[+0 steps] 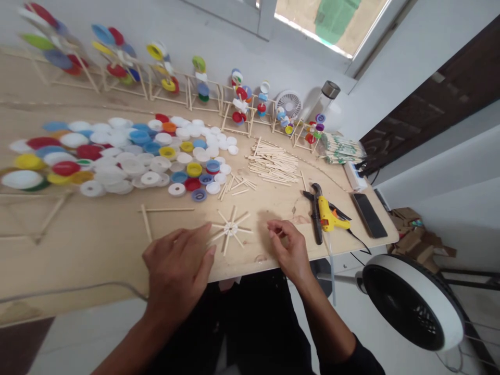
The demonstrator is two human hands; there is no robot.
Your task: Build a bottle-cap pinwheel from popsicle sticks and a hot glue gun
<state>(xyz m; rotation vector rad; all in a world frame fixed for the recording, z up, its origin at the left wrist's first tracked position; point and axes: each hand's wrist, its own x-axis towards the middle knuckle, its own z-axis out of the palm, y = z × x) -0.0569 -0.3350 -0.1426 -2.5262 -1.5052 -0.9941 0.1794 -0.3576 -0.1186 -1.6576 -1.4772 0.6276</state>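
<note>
On the table in front of me lies a star of short wooden sticks (239,239), joined at a whitish centre. My left hand (177,265) is stretched out flat at the star's left side, its fingertips at or very near the stick ends; exact contact cannot be made out. To the right of the star, my right hand (288,247) is loosely curled, with a gap between thumb and fingers and nothing visible in it. Two sticks forming a corner (166,210) lie just beyond my left hand.
Colourful bottle caps (128,165) spread across the left and middle. Behind stand several stick frames with cap wheels (166,86). A stick pile (273,161), yellow glue gun (327,213), black pliers-like tool (315,214) and phone (369,214) lie right. A fan (414,302) stands beside the table.
</note>
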